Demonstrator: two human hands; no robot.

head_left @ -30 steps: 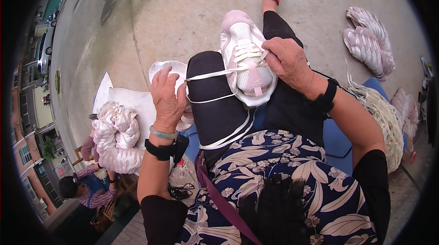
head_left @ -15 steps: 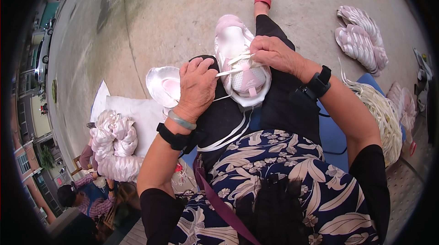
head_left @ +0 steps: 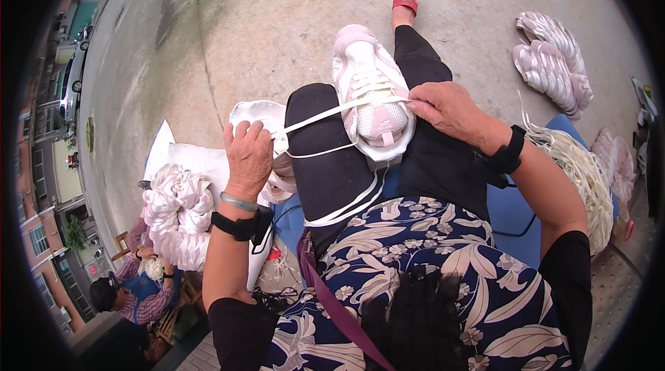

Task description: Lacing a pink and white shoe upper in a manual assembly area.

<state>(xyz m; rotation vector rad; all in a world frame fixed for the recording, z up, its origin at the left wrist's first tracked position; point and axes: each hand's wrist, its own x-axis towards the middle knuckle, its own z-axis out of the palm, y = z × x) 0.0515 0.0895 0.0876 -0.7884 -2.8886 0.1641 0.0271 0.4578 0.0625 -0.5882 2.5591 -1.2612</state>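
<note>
A pink-and-white shoe upper (head_left: 352, 40) rests between my thighs with its toe pointing away from me. White lace crosses its front in several rows. My left hand (head_left: 248, 157) is out past my left thigh, its fingers closed on a white shoelace (head_left: 315, 117) that runs taut to the upper. At the upper's right edge, my right hand (head_left: 449, 113) pinches the lace by the eyelets. A loose lace end loops over my left thigh and down toward my lap. Another white upper (head_left: 258, 112) lies beside that thigh, partly behind my left hand.
Stacked pink-and-white uppers lie on the left (head_left: 179, 215) and on the concrete at the far right (head_left: 551, 63). A bundle of cream laces (head_left: 571, 177) hangs over a blue surface (head_left: 509, 215) at my right. Another person (head_left: 142, 298) sits working at the lower left.
My left hand has moved left and toward me, away from the upper, drawing the lace out long and straight. My right hand has shifted slightly right and nearer, still at the upper's edge.
</note>
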